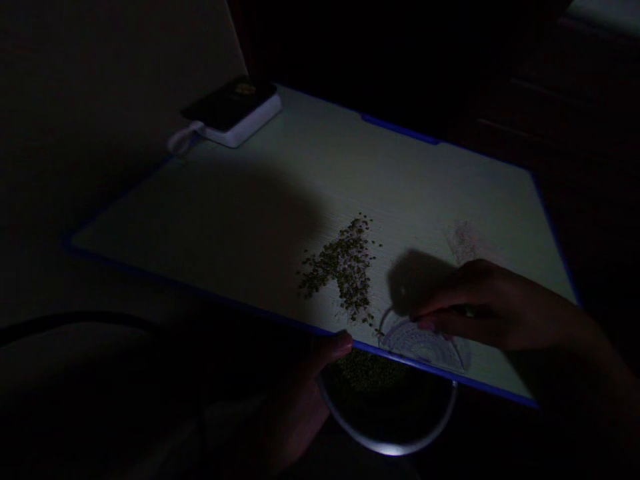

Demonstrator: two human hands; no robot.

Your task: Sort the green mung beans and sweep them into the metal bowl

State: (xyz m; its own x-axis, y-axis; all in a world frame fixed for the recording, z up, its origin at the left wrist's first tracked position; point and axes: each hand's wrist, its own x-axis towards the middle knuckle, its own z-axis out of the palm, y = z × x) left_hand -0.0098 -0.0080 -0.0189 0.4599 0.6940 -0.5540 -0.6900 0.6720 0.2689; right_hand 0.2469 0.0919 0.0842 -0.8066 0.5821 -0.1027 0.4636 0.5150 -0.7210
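The right hand (pixel 493 310) presses its fingertips together at sliced red onion (pixel 423 345), lower right; the left hand (pixel 305 393) thumbs the near edge of the cutting board (pixel 350 160), its grip lost in shadow, above a bowl (pixel 387 448).

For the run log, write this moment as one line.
right hand: over sliced red onion | left hand: on cutting board edge | below: rimmed bowl of chopped herbs

Left hand (pixel 300 400) low, shadowed; right hand (pixel 493 310) extended leftward, loosely curled.
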